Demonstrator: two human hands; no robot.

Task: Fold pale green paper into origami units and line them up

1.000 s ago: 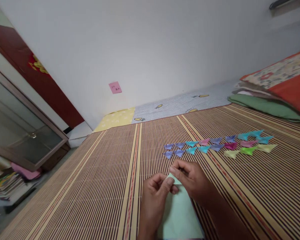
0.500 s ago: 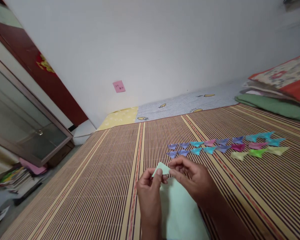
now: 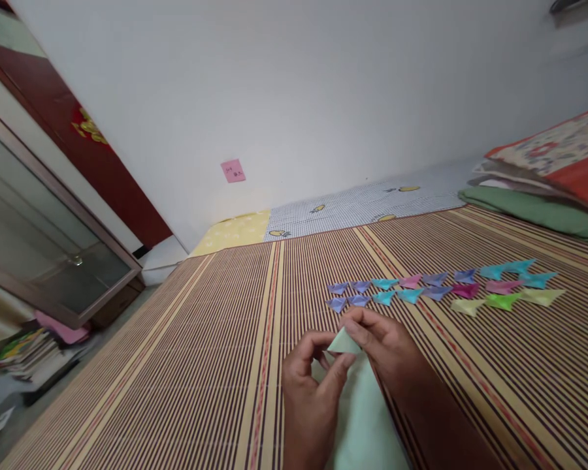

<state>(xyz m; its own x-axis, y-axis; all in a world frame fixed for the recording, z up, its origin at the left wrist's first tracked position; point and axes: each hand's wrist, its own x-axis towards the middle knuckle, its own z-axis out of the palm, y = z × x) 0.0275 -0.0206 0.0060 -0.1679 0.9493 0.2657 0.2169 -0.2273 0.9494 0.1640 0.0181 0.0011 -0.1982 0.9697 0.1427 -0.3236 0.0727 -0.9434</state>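
A small pale-green folded paper triangle [image 3: 343, 342] is held up between both hands. The thumb and fingers of my left hand [image 3: 311, 385] pinch its lower edge and left corner. My right hand [image 3: 385, 343] grips it at the upper right, thumb and forefinger together. Beneath the hands lies a larger pale-green sheet-like surface [image 3: 370, 418], partly hidden by them. Beyond my right hand, small folded paper pieces in purple, blue, pink, green and yellow [image 3: 504, 300] stand in two rows on the striped mat [image 3: 215, 365].
The mat stretches to a checked cloth [image 3: 333, 212] along the wall, where a pink note [image 3: 233, 171] is stuck. Folded bedding [image 3: 543, 212] is piled at the right. To the left are a glass-fronted cabinet door [image 3: 44, 215] and stacked books [image 3: 34, 356] below mat level.
The paper triangle has shifted right and turned in the fingers. My left hand has moved right, its thumb now at the lower edge; my right hand's grip is now near the top.
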